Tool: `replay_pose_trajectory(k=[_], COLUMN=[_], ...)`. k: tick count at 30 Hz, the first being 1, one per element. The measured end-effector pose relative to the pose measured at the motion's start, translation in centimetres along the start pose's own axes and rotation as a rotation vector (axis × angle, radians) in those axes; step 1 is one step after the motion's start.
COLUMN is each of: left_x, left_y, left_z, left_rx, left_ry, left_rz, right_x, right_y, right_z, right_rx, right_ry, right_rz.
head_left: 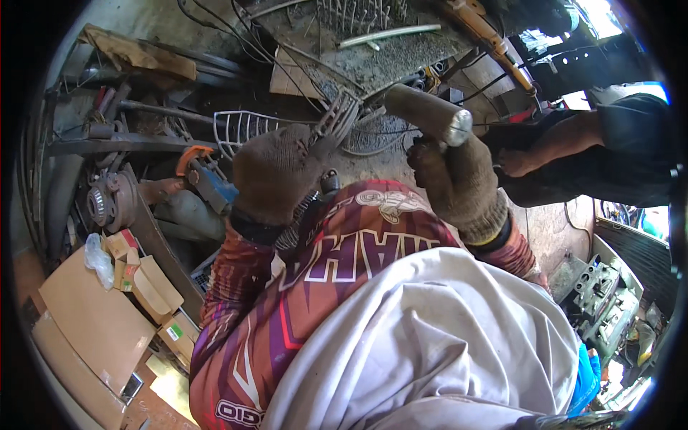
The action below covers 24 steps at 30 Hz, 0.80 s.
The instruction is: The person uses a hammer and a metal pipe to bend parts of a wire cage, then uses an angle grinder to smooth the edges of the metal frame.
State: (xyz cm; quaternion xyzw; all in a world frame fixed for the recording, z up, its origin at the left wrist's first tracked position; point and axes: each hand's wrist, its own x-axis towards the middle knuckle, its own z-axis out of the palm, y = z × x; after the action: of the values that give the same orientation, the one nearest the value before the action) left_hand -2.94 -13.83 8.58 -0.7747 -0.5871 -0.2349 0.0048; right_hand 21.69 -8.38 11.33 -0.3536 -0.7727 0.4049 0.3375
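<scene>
My left hand (274, 172), in a brown knitted glove, is closed around the near end of a fork-like bundle of bent metal rods (342, 118). The prongs point away from me over the dirty work surface. To the right, my right hand (464, 183), gloved alike, is closed below a thick cylindrical metal head (426, 115) with a shiny, worn end face. It looks like a hammer; the glove hides its handle. The head is raised to the right of the rods, apart from them. A curved wire rack (247, 130) lies just beyond my left glove.
Another person's arm (555, 147) and dark clothing are close at right. Upright metal pegs (362, 13) and a pale rod (389, 34) lie ahead. Pipes and a blue-and-orange tool (208, 179) crowd the left, above cardboard boxes (97, 315). An engine-like metal block (600, 290) stands at lower right.
</scene>
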Motion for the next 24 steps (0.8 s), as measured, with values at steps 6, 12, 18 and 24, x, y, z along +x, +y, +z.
replay_pose_trajectory(k=[6,12,18,24], left_x=[0.9,0.6,0.3,-0.3], left_y=[0.0,-1.2,-1.5,-2.1], left_z=[-0.2,-0.7,-1.7,-1.3], left_rx=[-0.167,-0.154,-0.503,-0.662], left_ry=[0.050,0.015,0.061,0.055], left_rz=[-0.106,-0.204,-0.375,-0.488], right_x=[0.2,-0.6,0.1,0.0], right_y=[-0.4,1.1,1.8,1.7], right_z=[0.2,0.2,-0.1,0.0], right_rx=[-0.099,0.136,0.241,0.283], right_ry=[0.034,0.084,0.055,-0.014], right_rz=[-0.183,0.129,0.117,0.036])
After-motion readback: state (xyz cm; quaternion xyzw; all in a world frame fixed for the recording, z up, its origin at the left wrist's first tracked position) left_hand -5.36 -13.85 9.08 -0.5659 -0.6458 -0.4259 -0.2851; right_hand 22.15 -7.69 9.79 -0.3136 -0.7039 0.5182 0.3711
